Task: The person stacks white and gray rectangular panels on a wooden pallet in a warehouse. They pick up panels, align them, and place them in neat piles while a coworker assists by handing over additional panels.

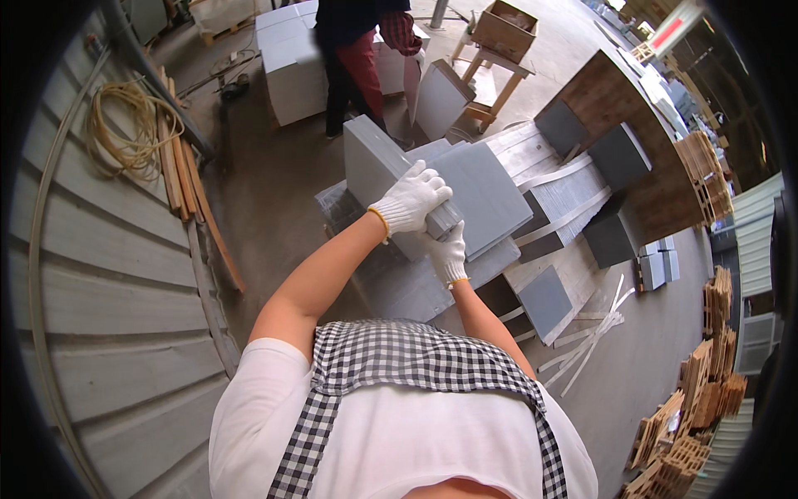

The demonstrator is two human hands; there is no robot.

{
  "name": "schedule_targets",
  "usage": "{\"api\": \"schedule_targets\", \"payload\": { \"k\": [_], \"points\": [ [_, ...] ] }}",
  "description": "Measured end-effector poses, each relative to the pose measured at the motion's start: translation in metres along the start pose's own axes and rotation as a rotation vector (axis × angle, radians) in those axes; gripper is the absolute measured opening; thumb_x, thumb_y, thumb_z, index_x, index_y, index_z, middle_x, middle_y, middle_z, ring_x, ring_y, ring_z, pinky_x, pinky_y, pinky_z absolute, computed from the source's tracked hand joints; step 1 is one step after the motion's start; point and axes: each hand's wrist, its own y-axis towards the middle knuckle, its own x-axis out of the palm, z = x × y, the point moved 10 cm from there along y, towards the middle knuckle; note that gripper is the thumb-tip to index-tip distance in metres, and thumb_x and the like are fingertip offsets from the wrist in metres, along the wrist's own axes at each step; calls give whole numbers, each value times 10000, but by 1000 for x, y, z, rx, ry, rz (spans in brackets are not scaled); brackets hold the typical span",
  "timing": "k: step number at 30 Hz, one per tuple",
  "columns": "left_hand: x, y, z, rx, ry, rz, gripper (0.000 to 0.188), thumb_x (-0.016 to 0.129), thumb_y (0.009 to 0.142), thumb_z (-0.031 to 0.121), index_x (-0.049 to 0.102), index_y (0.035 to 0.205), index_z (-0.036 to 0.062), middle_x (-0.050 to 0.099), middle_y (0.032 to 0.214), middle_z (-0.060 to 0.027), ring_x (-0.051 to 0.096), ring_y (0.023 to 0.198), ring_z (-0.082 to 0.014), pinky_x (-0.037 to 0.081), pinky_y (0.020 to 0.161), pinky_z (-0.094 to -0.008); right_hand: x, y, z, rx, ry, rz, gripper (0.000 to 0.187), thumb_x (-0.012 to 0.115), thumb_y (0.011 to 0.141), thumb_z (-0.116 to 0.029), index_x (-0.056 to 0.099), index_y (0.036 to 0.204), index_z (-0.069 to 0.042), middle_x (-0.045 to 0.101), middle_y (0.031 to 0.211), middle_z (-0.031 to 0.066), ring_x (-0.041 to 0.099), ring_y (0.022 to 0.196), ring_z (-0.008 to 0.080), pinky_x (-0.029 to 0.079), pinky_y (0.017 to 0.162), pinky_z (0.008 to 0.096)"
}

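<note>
Both my hands wear white knit gloves. My left hand [410, 200] grips the top edge of a thick grey slab [374, 170] that stands tilted on its edge. My right hand [449, 254] holds the same slab from below, at its near corner. The slab leans against a flat grey tile [490, 195] lying on a low stack of grey boards [407, 287]. My checked apron and white shirt fill the lower part of the view.
Another person in dark top and red trousers [357, 50] stands beyond, holding a grey tile [440, 100]. More grey tiles [619, 154] and white straps [590, 341] lie to the right. Wooden pallets [702, 391], a coiled hose [125, 125], a corrugated wall [108, 274] surround.
</note>
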Motion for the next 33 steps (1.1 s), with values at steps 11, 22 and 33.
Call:
{"api": "schedule_targets", "payload": {
  "k": [11, 22, 33],
  "points": [
    [-29, -8, -33, -163, -178, 284, 701, 830, 685, 299, 569, 1296, 75, 556, 1350, -139, 412, 1361, -373, 292, 1161, -501, -1, 4, -2, -155, 35, -14, 880, 863, 753, -365, 402, 1398, 17, 670, 1179, 178, 673, 1049, 260, 550, 867, 368],
    [58, -113, -263, -995, -1174, 798, 800, 749, 868, 459, 447, 1459, 13, 513, 1447, -168, 471, 1353, -267, 361, 1125, -369, 2, -1, -6, -56, 11, -19, 888, 885, 719, -382, 403, 1359, -1, 636, 1218, 224, 638, 1112, 298, 524, 927, 395],
    [54, -102, -258, -914, -1184, 870, 472, 709, 880, 451, 675, 1092, 31, 611, 949, 9, 517, 925, -117, 428, 879, -285, 3, -1, -9, -20, -1, -20, 846, 883, 730, -333, 369, 1349, -69, 638, 1188, 178, 636, 1086, 269, 534, 899, 414]
  ]
}}
